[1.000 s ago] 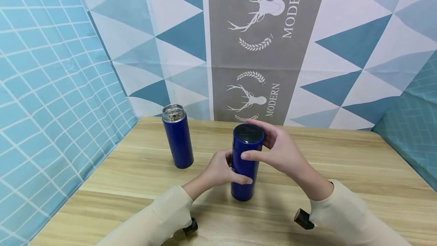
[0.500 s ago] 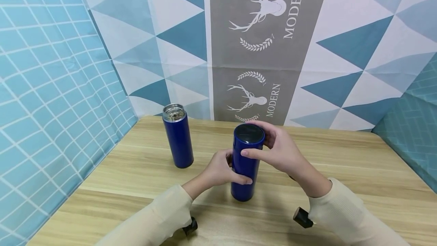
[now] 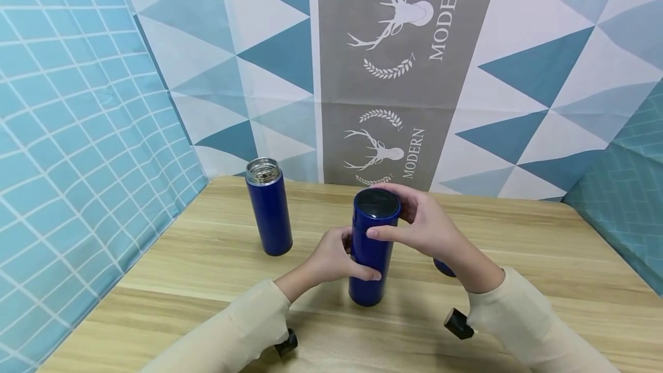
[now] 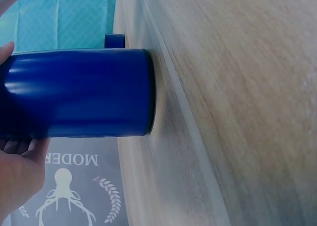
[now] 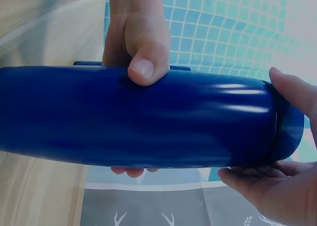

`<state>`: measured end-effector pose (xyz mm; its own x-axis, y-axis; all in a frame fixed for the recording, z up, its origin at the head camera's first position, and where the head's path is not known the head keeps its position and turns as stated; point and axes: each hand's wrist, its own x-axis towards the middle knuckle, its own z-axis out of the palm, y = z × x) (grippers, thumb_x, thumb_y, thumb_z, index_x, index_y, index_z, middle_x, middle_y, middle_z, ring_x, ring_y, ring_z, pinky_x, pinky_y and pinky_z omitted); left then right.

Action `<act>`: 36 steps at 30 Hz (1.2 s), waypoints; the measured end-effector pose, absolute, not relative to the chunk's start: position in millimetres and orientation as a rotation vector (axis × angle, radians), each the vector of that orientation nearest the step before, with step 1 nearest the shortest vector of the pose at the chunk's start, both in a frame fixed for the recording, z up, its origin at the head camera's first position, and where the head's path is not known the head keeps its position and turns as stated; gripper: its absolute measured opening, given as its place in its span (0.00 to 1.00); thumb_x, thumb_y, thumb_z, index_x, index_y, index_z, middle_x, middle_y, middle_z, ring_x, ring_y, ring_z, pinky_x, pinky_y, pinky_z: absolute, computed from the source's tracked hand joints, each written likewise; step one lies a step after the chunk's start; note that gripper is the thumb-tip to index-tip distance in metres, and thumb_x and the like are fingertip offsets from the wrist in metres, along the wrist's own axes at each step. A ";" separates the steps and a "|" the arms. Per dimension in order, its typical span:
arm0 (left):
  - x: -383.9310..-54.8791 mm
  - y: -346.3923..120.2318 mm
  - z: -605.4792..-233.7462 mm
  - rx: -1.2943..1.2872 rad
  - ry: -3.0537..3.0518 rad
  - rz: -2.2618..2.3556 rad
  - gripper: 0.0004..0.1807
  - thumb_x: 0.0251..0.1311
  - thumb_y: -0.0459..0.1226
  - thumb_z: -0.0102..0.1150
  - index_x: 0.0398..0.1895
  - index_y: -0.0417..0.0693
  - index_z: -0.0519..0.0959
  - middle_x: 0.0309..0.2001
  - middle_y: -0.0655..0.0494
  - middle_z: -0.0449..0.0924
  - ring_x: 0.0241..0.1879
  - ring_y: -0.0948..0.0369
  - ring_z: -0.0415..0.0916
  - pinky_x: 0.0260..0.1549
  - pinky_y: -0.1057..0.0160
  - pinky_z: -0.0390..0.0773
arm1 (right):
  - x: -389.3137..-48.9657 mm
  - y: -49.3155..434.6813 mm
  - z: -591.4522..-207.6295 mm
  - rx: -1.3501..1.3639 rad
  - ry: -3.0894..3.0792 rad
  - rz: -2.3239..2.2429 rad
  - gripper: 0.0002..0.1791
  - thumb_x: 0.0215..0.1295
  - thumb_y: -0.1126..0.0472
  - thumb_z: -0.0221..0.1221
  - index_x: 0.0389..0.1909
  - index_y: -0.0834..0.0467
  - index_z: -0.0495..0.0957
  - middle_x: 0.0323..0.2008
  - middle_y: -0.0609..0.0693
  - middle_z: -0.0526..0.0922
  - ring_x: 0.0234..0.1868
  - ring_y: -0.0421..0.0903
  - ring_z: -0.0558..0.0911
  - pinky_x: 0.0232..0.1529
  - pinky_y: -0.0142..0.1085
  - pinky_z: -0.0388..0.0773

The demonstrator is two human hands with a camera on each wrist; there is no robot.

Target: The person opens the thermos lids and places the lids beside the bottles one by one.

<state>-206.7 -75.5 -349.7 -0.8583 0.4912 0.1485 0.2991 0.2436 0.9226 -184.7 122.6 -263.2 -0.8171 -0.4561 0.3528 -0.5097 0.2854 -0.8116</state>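
Your right hand (image 3: pixel 427 223) grasps the lid (image 3: pixel 377 203), your left hand (image 3: pixel 330 255) grips lower; bottle (image 3: pixel 375 251) upright between them, short of the table's back edge (image 3: pixel 321 190).

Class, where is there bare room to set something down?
Free: table right of right sleeve, and between open bottle and left sleeve. Crowded: around the capped bottle, held by left grip and right grip, with blue piece nearby.

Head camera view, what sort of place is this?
Probably a small makeshift tabletop booth, likely indoors, though nothing beyond it shows: a wooden table, a creased deer-print sheet hanging behind it, and a blue grid-patterned sheet along the left.
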 end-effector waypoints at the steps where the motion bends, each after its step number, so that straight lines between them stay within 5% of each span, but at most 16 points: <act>1: -206.9 -75.7 -349.9 0.753 2.336 1.670 0.30 0.35 0.36 0.77 0.48 0.43 0.79 0.44 0.47 0.86 0.38 0.66 0.82 0.42 0.69 0.81 | -185.3 123.1 -262.9 0.932 -2.485 1.593 0.34 0.53 0.62 0.70 0.62 0.57 0.70 0.54 0.60 0.81 0.52 0.52 0.83 0.57 0.42 0.79; 5: -206.9 -76.6 -349.1 0.752 2.334 1.663 0.30 0.36 0.37 0.77 0.49 0.43 0.78 0.44 0.48 0.86 0.39 0.66 0.83 0.42 0.69 0.81 | -188.7 125.0 -262.0 0.950 -2.508 1.597 0.34 0.52 0.61 0.70 0.62 0.56 0.70 0.54 0.58 0.81 0.53 0.51 0.83 0.59 0.48 0.77; 14: -207.5 -76.5 -344.2 0.753 2.317 1.669 0.30 0.37 0.37 0.76 0.50 0.43 0.78 0.45 0.47 0.85 0.41 0.65 0.83 0.44 0.68 0.81 | -199.9 130.5 -260.2 1.138 -2.455 1.645 0.35 0.54 0.64 0.69 0.64 0.59 0.68 0.57 0.63 0.79 0.53 0.53 0.83 0.57 0.38 0.79; 36: -208.4 -76.6 -347.1 0.749 2.314 1.659 0.30 0.38 0.37 0.76 0.50 0.44 0.78 0.46 0.48 0.85 0.41 0.66 0.82 0.44 0.68 0.81 | -216.9 137.9 -259.8 1.382 -2.430 1.704 0.36 0.55 0.65 0.68 0.64 0.65 0.66 0.58 0.68 0.75 0.53 0.50 0.82 0.55 0.35 0.80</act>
<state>-208.4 -76.6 -347.1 -0.8525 0.5065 0.1296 0.2855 0.2433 0.9270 -216.9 137.9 -259.8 -0.6363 -0.6929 0.3392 -0.5551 0.1059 -0.8250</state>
